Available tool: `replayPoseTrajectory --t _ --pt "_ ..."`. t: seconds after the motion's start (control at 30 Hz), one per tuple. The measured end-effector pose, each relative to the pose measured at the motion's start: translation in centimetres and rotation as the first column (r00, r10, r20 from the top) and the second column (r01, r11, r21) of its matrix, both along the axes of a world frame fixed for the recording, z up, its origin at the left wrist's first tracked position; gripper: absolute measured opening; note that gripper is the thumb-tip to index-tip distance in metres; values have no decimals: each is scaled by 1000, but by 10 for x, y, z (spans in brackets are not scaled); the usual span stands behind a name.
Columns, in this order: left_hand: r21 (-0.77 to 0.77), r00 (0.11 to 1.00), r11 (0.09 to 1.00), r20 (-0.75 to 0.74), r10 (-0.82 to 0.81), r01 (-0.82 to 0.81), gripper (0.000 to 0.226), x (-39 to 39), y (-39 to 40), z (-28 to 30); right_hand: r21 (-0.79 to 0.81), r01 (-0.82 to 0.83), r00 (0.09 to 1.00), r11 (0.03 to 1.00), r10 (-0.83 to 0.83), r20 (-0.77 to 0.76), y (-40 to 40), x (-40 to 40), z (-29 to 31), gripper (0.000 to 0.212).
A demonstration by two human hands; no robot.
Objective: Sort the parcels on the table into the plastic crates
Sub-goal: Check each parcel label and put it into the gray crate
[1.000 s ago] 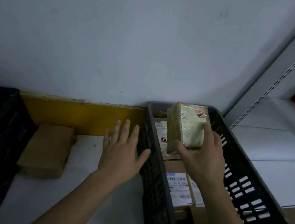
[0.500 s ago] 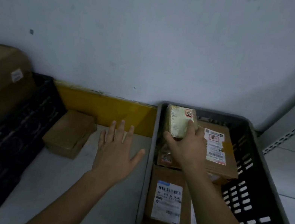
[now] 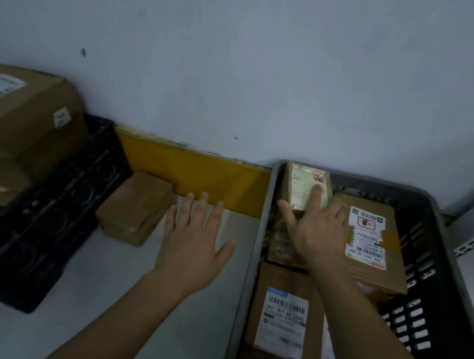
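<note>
The front parcel's label (image 3: 283, 323) reads "661 011 44 [A44]"; other labels are too blurred to read

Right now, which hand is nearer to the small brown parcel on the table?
Left. The left hand is open above the table just right of the brown parcel, not touching it. The right hand is farther right, inside the grey crate.

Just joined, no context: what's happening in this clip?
A person is sorting parcels. The right hand holds a small pale taped parcel at the far left corner of the grey plastic crate, among brown labelled boxes. The left hand hovers open over the white table, near a small brown cardboard parcel beside the black plastic crate.
</note>
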State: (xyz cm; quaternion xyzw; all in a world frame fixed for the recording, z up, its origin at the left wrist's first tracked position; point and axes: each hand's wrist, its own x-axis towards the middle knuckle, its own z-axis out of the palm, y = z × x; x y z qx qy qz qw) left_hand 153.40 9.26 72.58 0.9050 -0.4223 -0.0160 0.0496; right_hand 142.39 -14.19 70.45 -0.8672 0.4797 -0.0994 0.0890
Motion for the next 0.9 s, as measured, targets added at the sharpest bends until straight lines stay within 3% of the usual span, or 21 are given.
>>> replayPoseTrajectory --t 0.37,0.5,0.77,0.9 --pt "-29 1000 1000 4 -9 9 92 7 25 4 -1 -10 997 1000 10 -79 5 -9 11 115" --pt "-62 999 998 -10 -32 32 89 23 38 8 -73 0 998 997 -4 -67 22 -10 25 111" --pt "-108 999 993 -23 -41 39 87 84 112 0 -172 -132 991 976 127 -36 150 52 39 89" --pt "-38 998 999 -58 0 -3 89 125 160 -28 -72 -177 979 981 168 -117 221 87 2 90"
